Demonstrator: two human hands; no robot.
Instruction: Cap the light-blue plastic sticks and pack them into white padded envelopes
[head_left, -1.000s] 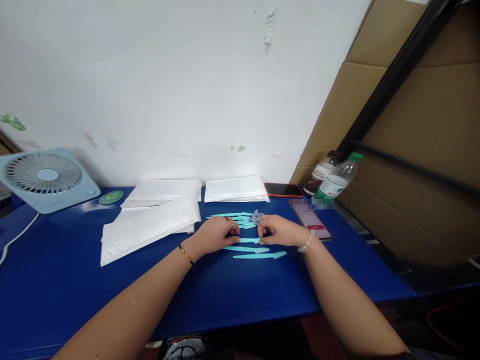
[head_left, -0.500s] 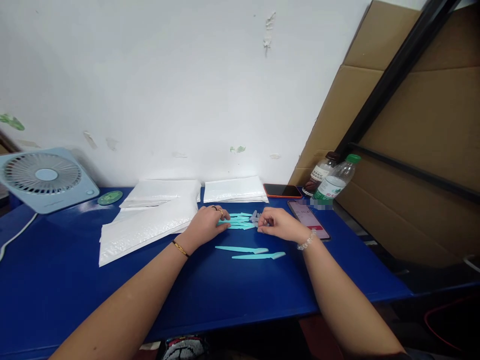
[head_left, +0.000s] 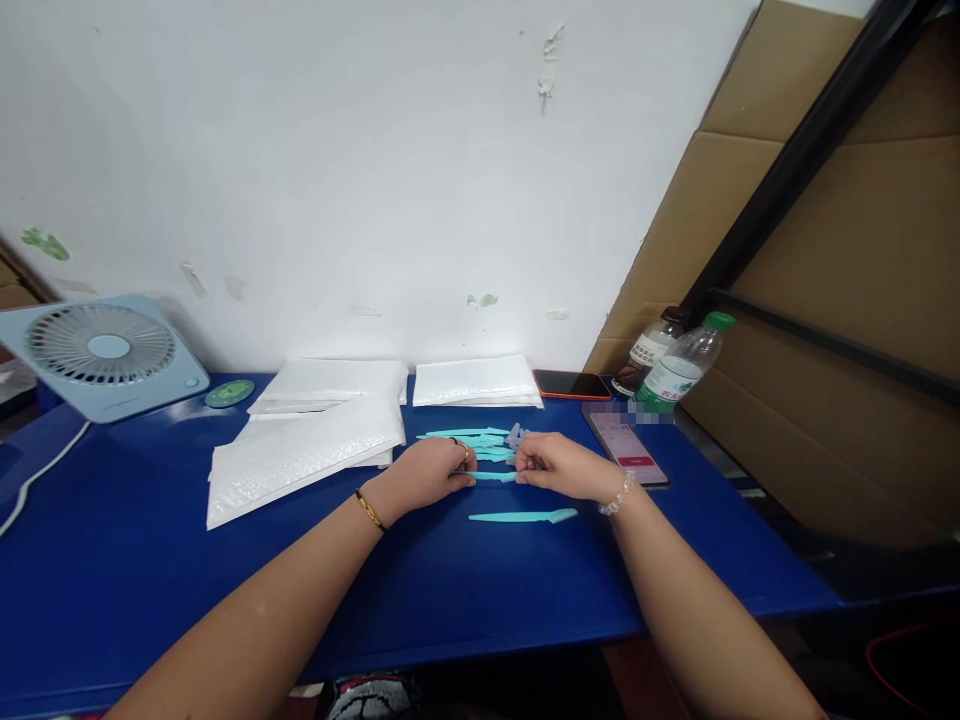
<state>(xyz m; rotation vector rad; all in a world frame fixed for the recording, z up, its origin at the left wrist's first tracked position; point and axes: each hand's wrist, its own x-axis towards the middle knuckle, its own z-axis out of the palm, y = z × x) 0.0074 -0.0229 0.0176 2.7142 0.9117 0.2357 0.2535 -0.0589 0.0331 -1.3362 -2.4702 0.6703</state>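
Observation:
A turquoise eyebrow razor [head_left: 493,477] lies level between my two hands. My left hand [head_left: 435,475] is closed on its handle end, fingers pinched. At the blade end, my right hand [head_left: 551,465] has its fingertips pressed together on the razor; whether they also hold a small cap is hidden. Just behind, a loose group of turquoise eyebrow razors [head_left: 469,436] lies on the table, partly covered by my left hand. Small translucent caps [head_left: 515,435] sit beside my right fingers. Nearer to me, one more eyebrow razor [head_left: 517,517] rests alone on the tabletop.
White padded mailers [head_left: 300,460] lie on the blue table [head_left: 420,590] to the left, with another stack [head_left: 476,382] by the wall. A fan [head_left: 112,350] and green disc [head_left: 229,393] stand farther left. Two phones [head_left: 634,455] and two bottles [head_left: 679,375] are at right.
Both hands have come slightly toward me from the razor group. One of the two razors lying in front is now held between them. The view has shifted a little.

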